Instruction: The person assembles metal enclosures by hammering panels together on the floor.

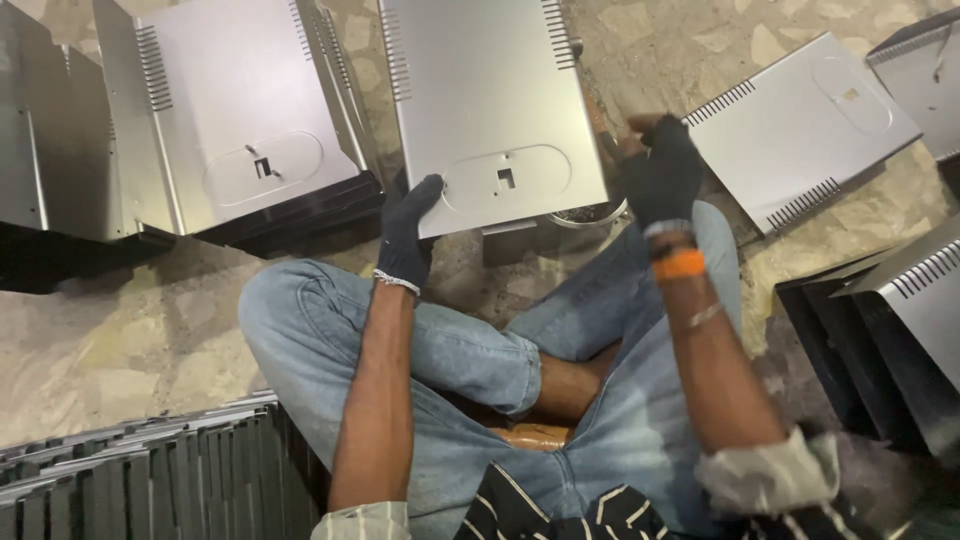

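— Gripping what?
— Left hand clamps the near corner of the grey metal panel over my knees; right hand is clenched at its right edge, contents hidden. Positioning step, I judge; next needs steadying

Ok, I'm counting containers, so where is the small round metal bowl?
In the head view, the small round metal bowl sits on the stone floor, just under the held grey sheet-metal panel, beside the right hand.

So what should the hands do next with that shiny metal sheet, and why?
Probably slide the metal panel clear. The left hand grips its near corner, the right hand sits at its right edge, and it lies flat over a small bowl.
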